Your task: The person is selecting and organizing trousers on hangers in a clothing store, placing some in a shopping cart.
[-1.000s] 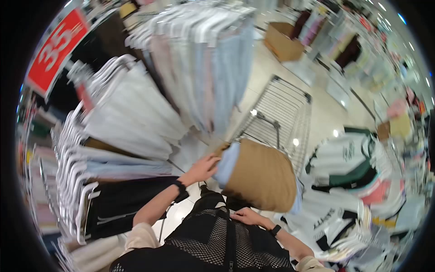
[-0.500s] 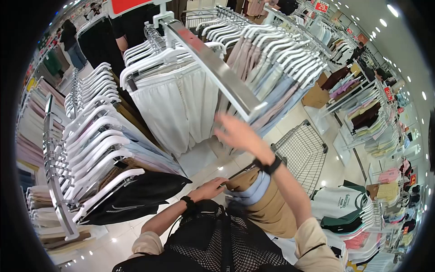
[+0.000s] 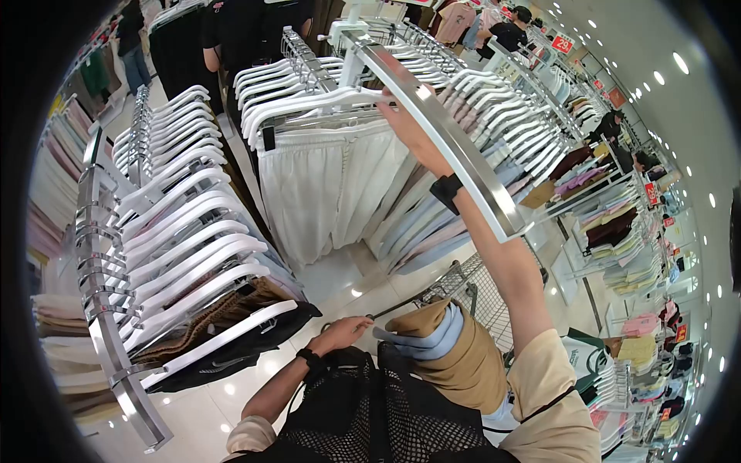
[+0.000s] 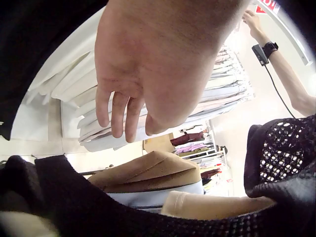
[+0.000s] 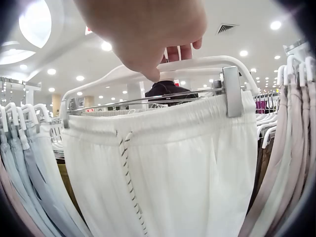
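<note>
My right hand [image 3: 413, 135] is raised to the front white hanger [image 5: 133, 70] on the rack. In the right wrist view its thumb lies before the hanger bar and fingertips show behind it. Clipped to that hanger are white pants [image 5: 163, 163] with an elastic waist and a speckled drawstring. My left hand [image 4: 148, 64] hangs low with relaxed fingers and holds nothing. Just right of it in the head view lie a folded brown garment [image 3: 478, 359] and light-blue garments [image 3: 441, 339], at the near end of the shopping cart [image 3: 482, 297].
A metal rack arm [image 3: 440, 127] juts out over my right forearm. On the left, black shorts [image 3: 224, 366] and other pants hang on a second rail [image 3: 104, 301]. A person in black [image 3: 258, 35] stands behind the rack. Sweatshirts [image 3: 590, 359] hang on the right.
My right hand has risen from my waist, past the cart, up to the white pants' hanger. My left hand has come off the folded garments' edge. The head view has tilted up.
</note>
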`<state>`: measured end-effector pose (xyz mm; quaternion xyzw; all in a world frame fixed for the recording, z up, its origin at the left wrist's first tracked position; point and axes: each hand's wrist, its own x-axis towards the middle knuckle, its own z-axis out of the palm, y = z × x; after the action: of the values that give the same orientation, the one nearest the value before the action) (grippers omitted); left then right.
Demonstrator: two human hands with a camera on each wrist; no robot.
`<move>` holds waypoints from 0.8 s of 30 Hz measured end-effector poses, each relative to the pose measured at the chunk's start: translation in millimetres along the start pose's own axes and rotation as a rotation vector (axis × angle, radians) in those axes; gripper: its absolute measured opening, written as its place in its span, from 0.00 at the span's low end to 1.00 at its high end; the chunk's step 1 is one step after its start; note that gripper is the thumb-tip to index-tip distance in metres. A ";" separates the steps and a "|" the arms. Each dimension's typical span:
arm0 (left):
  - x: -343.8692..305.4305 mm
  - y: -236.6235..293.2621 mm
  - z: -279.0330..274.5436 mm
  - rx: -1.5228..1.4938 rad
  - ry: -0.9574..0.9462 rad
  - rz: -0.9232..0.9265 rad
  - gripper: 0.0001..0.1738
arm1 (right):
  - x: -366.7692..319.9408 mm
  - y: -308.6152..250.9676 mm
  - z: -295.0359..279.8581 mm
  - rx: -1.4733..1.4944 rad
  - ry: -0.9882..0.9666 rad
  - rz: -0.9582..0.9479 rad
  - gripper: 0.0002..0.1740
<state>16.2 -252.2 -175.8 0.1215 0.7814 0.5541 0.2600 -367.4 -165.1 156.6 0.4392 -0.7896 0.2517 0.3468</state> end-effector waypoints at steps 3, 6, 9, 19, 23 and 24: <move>-7.5 7.6 -8.8 0.006 -0.011 -0.043 0.20 | -0.3 -5.4 -2.2 0.035 0.046 0.031 0.19; -4.5 0.5 -8.5 0.025 -0.003 -0.019 0.20 | -7.0 -4.3 -9.5 0.011 0.117 0.031 0.18; -9.0 4.9 -11.7 0.023 -0.007 -0.018 0.20 | -23.7 -0.2 -34.7 -0.116 0.127 -0.030 0.17; -22.8 -11.9 -9.1 -0.046 0.002 -0.026 0.18 | -167.6 -6.8 -118.1 -0.181 0.079 0.251 0.14; -13.3 -4.5 -15.3 -0.140 0.163 0.078 0.18 | -222.2 -63.3 -131.3 -0.234 0.109 0.316 0.16; -14.6 6.1 -21.9 -0.159 0.247 0.095 0.19 | -230.7 -81.4 -137.7 -0.251 0.072 0.348 0.17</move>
<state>16.0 -274.6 -160.7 0.0681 0.7545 0.6366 0.1442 -165.5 11.6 74.0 0.2405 -0.8657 0.2230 0.3782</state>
